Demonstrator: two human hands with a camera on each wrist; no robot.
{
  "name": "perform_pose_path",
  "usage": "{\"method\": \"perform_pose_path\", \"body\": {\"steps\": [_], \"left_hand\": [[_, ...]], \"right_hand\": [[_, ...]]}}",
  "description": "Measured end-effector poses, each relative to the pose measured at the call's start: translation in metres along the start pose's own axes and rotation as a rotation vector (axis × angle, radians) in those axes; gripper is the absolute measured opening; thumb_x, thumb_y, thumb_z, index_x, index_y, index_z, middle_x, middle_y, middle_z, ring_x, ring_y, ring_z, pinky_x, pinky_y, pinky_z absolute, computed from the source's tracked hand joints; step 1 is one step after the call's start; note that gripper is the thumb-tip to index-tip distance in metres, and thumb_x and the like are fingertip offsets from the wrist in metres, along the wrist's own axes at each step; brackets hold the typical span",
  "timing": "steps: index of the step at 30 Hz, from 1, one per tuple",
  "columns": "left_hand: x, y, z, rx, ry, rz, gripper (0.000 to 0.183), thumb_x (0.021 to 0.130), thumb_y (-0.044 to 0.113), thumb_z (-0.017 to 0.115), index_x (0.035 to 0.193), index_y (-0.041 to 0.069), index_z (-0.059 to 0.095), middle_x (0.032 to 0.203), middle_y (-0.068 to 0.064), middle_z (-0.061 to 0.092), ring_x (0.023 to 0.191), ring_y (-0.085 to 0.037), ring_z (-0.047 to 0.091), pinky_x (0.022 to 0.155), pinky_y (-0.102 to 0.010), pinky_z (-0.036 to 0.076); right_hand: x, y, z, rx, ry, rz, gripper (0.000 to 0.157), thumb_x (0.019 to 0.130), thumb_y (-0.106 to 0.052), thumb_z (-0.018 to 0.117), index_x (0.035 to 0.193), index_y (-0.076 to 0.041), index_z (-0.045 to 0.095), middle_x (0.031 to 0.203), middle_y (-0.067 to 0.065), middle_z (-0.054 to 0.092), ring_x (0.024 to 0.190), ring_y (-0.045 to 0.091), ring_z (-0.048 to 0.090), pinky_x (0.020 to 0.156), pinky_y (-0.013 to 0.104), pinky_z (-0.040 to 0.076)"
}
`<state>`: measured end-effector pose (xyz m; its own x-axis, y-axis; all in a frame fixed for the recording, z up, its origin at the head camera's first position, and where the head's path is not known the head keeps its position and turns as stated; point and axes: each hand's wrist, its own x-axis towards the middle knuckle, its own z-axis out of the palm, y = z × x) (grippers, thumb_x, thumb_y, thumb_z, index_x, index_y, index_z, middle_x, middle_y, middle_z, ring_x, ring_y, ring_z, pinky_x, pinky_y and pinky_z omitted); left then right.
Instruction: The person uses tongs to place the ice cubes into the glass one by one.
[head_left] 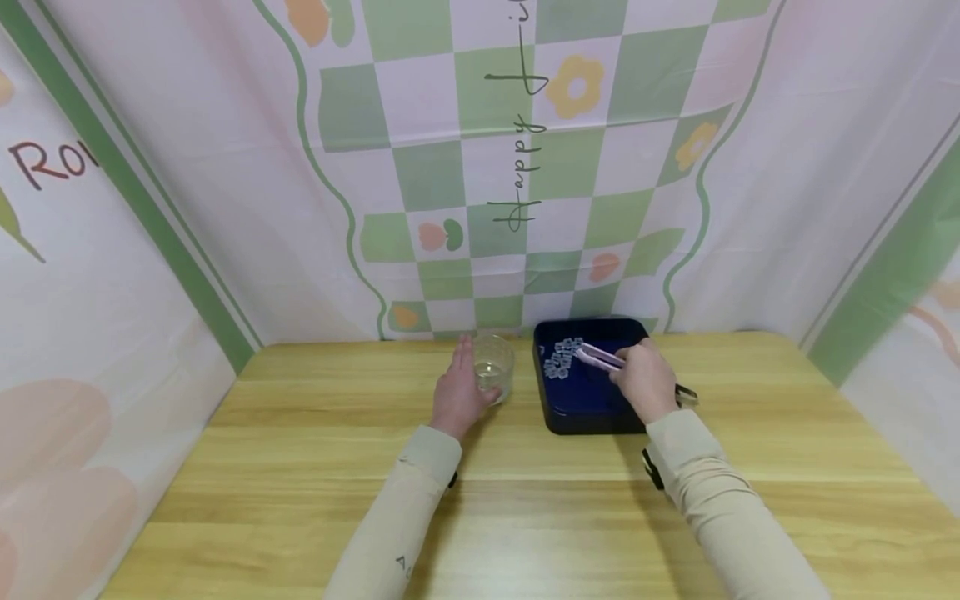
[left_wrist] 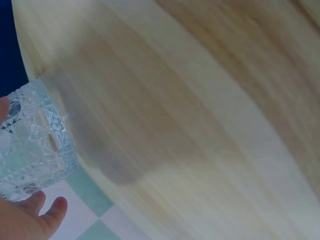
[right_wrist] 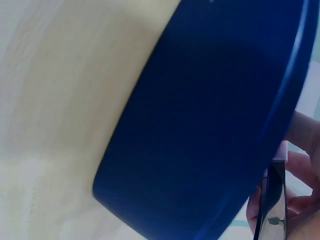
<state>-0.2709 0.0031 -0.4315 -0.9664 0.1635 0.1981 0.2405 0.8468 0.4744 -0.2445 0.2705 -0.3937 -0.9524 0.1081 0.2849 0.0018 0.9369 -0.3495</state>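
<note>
In the head view, a left hand point(head_left: 459, 396) is just below the centre of the frame, gripping a clear drinking glass with a faceted, cut pattern point(head_left: 492, 367). The fingers extend along the glass's left side and the thumb lies across its lower front. In the left wrist view, the glass is at the left edge, with fingertips point(left_wrist: 55, 212) below it.

To the right of centre in the head view, a right hand point(head_left: 647, 379) has its fingers closed round slim tongs, pale pink at the front and silver metal at the rear point(head_left: 600, 357). The tongs point leftward over a dark blue, square, shallow tray with rounded corners point(head_left: 592, 400); their tips reach a cluster of small, clear, whitish pieces point(head_left: 558, 362) in its upper left part. The metal rear end projects to the right, behind the hand, and also shows at the lower right of the right wrist view.

Glass and tray stand apart on a light yellow, wood-grained table point(head_left: 315, 500), near its far edge. Beige sleeves point(head_left: 390, 521) enter from the bottom. A white cloth with green checks and flowers point(head_left: 420, 100) hangs across the top.
</note>
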Motion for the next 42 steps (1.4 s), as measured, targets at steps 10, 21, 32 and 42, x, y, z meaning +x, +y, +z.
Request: {"method": "perform_pose_path", "body": {"steps": [10,21,32,42], "left_hand": [[-0.001,0.001,-0.001,-0.006,0.001,-0.009,0.104,0.077,0.035,0.079,0.151,0.001,0.016,0.158,-0.015,0.024,0.115,-0.036,0.058,0.097,-0.045,0.053],[-0.002,0.004,-0.005,-0.008,-0.01,-0.023,0.104,0.077,0.034,0.079,0.152,0.001,0.015,0.159,-0.014,0.022,0.118,-0.037,0.057,0.1,-0.045,0.051],[-0.001,0.003,-0.003,-0.014,-0.029,-0.044,0.106,0.076,0.035,0.079,0.153,0.004,0.013,0.16,-0.012,0.02,0.117,-0.038,0.057,0.102,-0.046,0.05],[-0.002,0.003,-0.002,-0.014,-0.014,-0.034,0.105,0.076,0.035,0.08,0.152,0.002,0.015,0.159,-0.013,0.021,0.118,-0.038,0.056,0.101,-0.047,0.05]], "right_hand": [[0.002,-0.012,-0.005,0.037,0.061,-0.006,0.026,0.075,-0.007,0.07,0.099,0.004,0.071,0.097,0.025,0.058,0.086,0.038,0.059,0.067,0.052,0.051],[0.003,-0.037,-0.018,0.043,0.07,-0.041,0.031,0.08,-0.01,0.071,0.108,0.003,0.07,0.109,0.027,0.058,0.097,0.04,0.06,0.077,0.054,0.052],[0.0,-0.068,-0.017,0.091,0.095,-0.126,0.031,0.079,-0.008,0.071,0.108,0.002,0.071,0.107,0.023,0.059,0.089,0.037,0.062,0.073,0.051,0.053],[-0.006,-0.087,-0.009,0.106,0.083,-0.167,0.026,0.077,-0.01,0.075,0.102,-0.003,0.074,0.104,0.017,0.06,0.083,0.032,0.064,0.069,0.048,0.055]]}}
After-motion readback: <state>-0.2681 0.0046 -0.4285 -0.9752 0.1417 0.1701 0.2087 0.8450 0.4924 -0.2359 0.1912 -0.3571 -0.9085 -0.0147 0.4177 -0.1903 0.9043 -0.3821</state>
